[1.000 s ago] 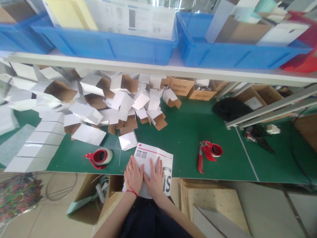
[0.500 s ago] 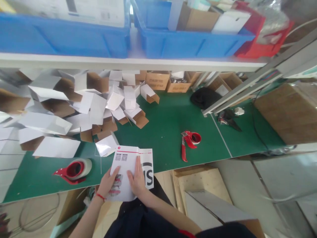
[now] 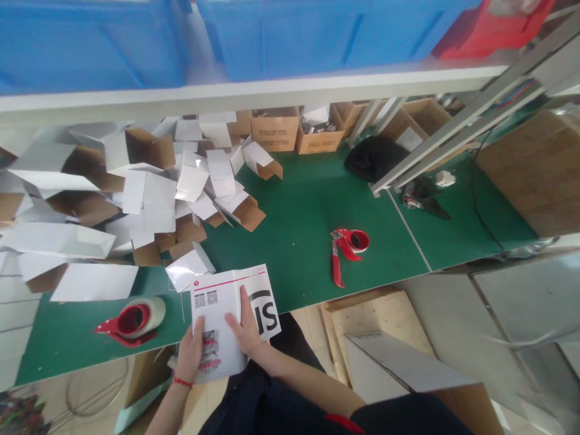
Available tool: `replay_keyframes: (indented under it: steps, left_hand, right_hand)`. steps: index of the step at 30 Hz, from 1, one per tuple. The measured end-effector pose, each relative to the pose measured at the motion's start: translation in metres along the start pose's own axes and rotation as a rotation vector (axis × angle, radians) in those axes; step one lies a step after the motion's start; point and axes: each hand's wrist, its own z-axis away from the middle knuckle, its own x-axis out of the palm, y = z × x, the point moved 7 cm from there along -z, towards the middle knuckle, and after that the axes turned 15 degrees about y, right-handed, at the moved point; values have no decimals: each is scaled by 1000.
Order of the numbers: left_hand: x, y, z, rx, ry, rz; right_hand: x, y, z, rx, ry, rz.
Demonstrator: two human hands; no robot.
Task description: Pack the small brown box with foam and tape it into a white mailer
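A white printed sheet [image 3: 226,302] with a red line, two square codes and large black letters lies over the near edge of the green table [image 3: 299,241]. My left hand [image 3: 190,353] grips the sheet's lower left edge, fingers curled round it. My right hand [image 3: 247,329] rests flat on the sheet's middle, fingers stretched out. A small glossy white box [image 3: 188,269] sits just beyond the sheet.
A heap of white folded cartons [image 3: 136,193] fills the left of the table. One red tape dispenser [image 3: 133,317] lies left of the sheet, another [image 3: 348,244] to the right. Brown boxes [image 3: 274,130], a black cloth [image 3: 371,160], blue bins [image 3: 272,36] above, wooden boards [image 3: 371,326] below.
The view swung to the right and down. My left hand slid from flat on the sheet to gripping its lower left edge, and the sheet shifted slightly toward me.
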Motion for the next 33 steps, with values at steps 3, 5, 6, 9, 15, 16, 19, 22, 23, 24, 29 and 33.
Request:
replay_keyframes:
  steps: [3, 5, 6, 9, 15, 16, 19, 22, 23, 24, 29, 33]
  left_hand:
    - [-8, -9, -6, -119, -59, 74]
    - [-14, -16, -10, -197, -81, 143]
    - [-16, -20, -12, -234, -89, 180]
    - [-16, -30, -15, -321, -139, 255]
    - [-11, -50, -22, -350, -229, 304]
    - [-10, -53, -23, -350, -240, 316]
    - [-8, -57, -26, -340, -274, 375]
    - [-10, -56, -29, -299, -258, 387]
    - [-10, -55, -29, -284, -254, 379]
    - [-11, -53, -28, -267, -254, 372]
    - [-14, -41, -27, -75, -217, 305]
    - [-17, -37, -25, -2, -151, 278]
  right_hand:
    - [13, -15, 7, 21, 0, 54]
    - [21, -28, 10, 6, 8, 66]
    - [23, -33, 11, -12, 12, 68]
    - [26, -42, 11, -73, 13, 87]
    - [31, -28, 12, -46, 85, 252]
    - [33, -23, 11, -16, 88, 275]
    - [41, -2, 10, 124, 82, 301]
    - [46, 14, 8, 189, 91, 281]
    - [47, 17, 8, 185, 98, 273]
    - [47, 19, 7, 177, 108, 267]
    - [44, 23, 6, 144, 114, 270]
    - [30, 15, 0, 114, 74, 418]
